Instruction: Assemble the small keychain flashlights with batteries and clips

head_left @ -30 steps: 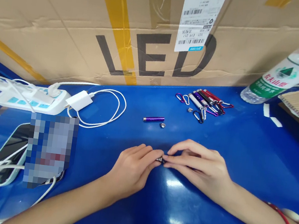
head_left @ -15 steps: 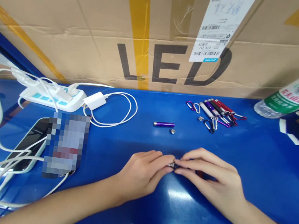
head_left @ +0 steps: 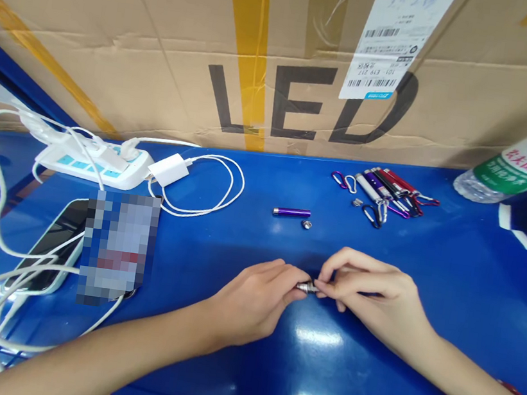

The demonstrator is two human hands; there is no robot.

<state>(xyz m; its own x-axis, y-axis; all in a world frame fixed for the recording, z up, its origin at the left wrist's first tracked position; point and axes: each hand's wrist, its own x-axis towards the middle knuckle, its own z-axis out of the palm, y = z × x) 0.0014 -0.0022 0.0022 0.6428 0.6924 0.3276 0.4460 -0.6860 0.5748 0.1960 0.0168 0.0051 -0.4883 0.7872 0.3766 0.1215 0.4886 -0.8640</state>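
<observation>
My left hand [head_left: 257, 300] is closed, thumb and forefinger pinching a small silver metal part [head_left: 308, 287] above the blue tabletop. From the other side, the fingertips of my right hand [head_left: 373, 286] close on the end of the same part. Most of it is hidden by fingers, so its exact kind does not show. Beyond the hands lies a slim purple metal tube [head_left: 295, 213] with a silver end. A small round silver cap [head_left: 306, 224] sits beside it.
Several pen-sized flashlights [head_left: 384, 184] with carabiners [head_left: 370, 215] lie at the back right, near a water bottle [head_left: 515, 166]. On the left are a power strip [head_left: 135, 171], a white charger [head_left: 169, 169], cables and a phone [head_left: 49, 253]. A cardboard box [head_left: 165, 55] stands behind.
My right hand's fingers have curled in and shifted on the part, and more of its silver surface shows between the hands. My left hand keeps its pinch. The view has tilted slightly.
</observation>
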